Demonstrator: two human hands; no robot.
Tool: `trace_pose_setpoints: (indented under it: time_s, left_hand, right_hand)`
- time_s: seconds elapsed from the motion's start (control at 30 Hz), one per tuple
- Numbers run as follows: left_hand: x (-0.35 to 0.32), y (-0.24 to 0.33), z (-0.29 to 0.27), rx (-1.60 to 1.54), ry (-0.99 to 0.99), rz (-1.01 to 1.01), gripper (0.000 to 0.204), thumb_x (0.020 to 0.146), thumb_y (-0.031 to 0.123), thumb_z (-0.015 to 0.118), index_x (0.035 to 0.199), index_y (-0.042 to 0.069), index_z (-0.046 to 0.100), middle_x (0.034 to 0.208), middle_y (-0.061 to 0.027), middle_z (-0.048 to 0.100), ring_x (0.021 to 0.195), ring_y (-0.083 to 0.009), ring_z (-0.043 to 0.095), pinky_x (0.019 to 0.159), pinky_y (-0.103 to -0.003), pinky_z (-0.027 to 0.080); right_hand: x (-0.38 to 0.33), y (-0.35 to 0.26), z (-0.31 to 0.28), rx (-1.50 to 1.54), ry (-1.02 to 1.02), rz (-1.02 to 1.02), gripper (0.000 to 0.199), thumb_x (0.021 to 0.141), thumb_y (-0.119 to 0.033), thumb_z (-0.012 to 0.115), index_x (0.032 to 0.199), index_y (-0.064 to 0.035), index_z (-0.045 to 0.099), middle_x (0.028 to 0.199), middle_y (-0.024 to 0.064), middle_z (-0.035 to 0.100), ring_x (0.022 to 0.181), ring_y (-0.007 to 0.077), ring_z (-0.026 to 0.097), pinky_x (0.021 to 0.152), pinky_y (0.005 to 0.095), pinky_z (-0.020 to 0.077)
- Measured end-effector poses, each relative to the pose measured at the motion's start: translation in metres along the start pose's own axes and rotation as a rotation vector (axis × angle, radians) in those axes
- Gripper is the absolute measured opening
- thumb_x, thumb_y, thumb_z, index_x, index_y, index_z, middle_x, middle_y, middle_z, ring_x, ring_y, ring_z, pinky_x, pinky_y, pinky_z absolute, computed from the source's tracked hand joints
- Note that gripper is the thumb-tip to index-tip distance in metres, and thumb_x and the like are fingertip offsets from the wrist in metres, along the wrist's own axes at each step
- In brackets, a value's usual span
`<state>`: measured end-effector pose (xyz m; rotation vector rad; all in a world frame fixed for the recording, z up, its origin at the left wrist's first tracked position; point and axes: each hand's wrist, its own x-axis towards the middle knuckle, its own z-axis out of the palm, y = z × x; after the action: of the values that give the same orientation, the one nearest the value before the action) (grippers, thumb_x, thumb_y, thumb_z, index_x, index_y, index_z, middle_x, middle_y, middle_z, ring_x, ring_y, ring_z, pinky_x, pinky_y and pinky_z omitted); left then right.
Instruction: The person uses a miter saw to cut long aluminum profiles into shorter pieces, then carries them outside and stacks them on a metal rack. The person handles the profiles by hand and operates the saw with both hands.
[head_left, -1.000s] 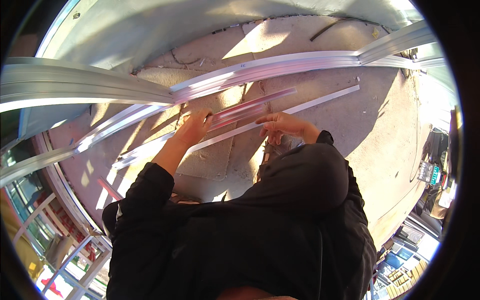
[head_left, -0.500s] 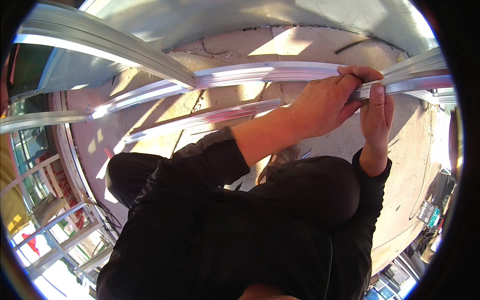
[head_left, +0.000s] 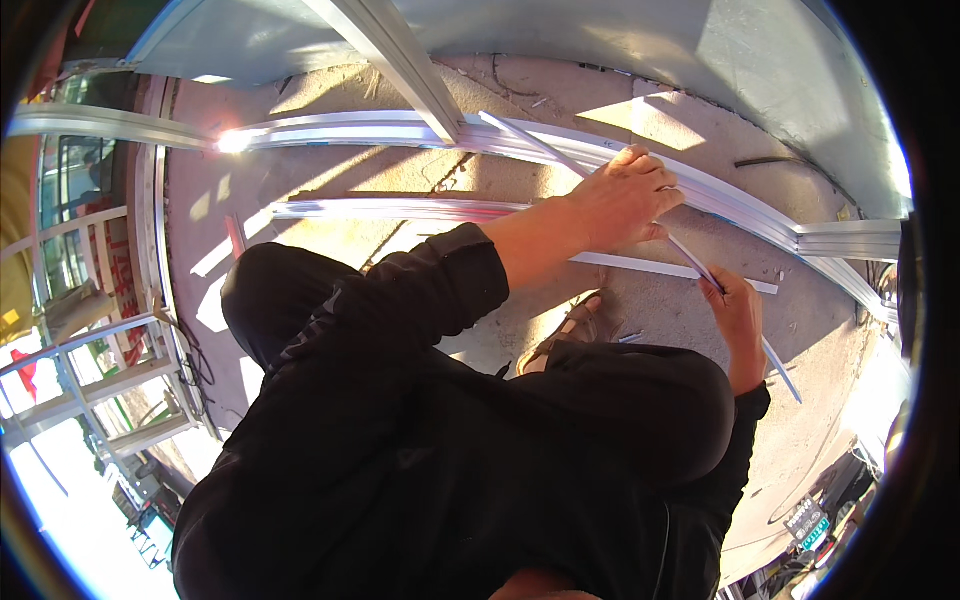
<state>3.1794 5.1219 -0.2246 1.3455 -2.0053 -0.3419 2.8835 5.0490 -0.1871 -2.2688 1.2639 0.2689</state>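
Observation:
A thin, light-coloured strip (head_left: 535,142) slants from the far middle down to the near right, passing through both my hands. My left hand (head_left: 625,198) is closed on its middle part, just this side of an aluminium frame rail (head_left: 345,131). Lower down the strip, my right hand (head_left: 738,312) grips it between thumb and fingers. The strip's near end sticks out past my right hand, over the floor. Its far end crosses over the rail, close to where an upright aluminium profile (head_left: 395,65) meets it.
A loose profile (head_left: 400,209) and a narrow white strip (head_left: 745,285) lie on the sunlit concrete floor (head_left: 640,310). Another frame member (head_left: 850,239) joins the rail at right. A grey sheet (head_left: 600,35) stands beyond. A black cable (head_left: 775,161) lies at far right.
My hands were close together at the right end of the metal profiles. Now they are apart, my right hand lower, with the thin strip slanting between them. The view has shifted right.

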Motion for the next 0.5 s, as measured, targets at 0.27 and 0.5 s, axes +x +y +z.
trace_pose_setpoints:
  time_s: [0.27,0.5]
  left_hand:
    - [-0.049,-0.086,0.060,-0.037,-0.183,-0.292,0.023,0.094,0.029,0.065,0.108,0.013,0.073,0.105,-0.0068,0.070,0.103,-0.0308,0.063,0.095,-0.043,0.049]
    - [-0.048,-0.113,0.074,-0.036,0.005,-0.371,0.017,0.090,0.023,0.069,0.102,0.013,0.075,0.101,-0.0045,0.070,0.104,-0.0287,0.062,0.094,-0.042,0.049]
  right_hand:
    - [0.077,0.002,0.014,-0.030,0.036,-0.208,0.025,0.092,-0.029,0.071,0.106,-0.0080,0.073,0.089,0.0143,0.068,0.086,0.0376,0.065,0.074,0.0425,0.0501]
    - [0.120,0.019,0.019,-0.098,0.187,-0.282,0.029,0.090,-0.031,0.072,0.104,-0.0061,0.074,0.088,0.0137,0.066,0.088,0.0370,0.064,0.075,0.0439,0.0493]
